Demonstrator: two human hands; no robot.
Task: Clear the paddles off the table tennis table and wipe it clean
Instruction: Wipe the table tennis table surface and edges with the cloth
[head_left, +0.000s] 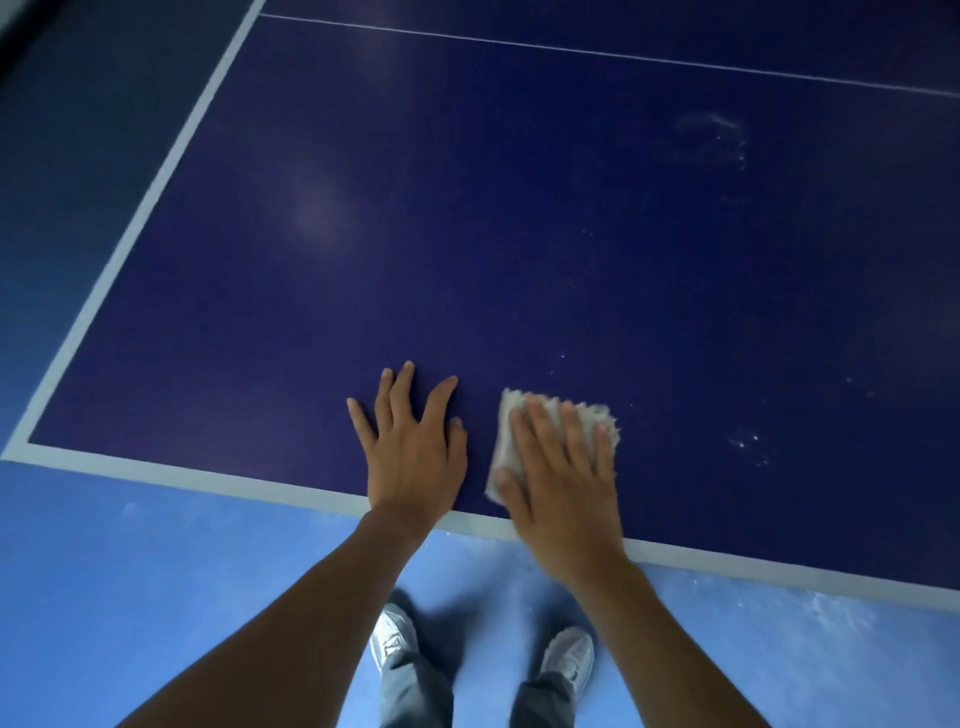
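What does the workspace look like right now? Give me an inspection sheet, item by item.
Surface: dark blue table tennis table with white border lines; ring-shaped smudge and white specks on the right.
Job's things: pale cloth lying flat by the table's near edge; no paddles seen.
Clutter: nothing seen.
Grippers: left hand flat on the table, fingers spread; right hand presses on the cloth with straight fingers.
Cables: nothing seen.
Surroundings: light blue floor; the person's grey shoes.
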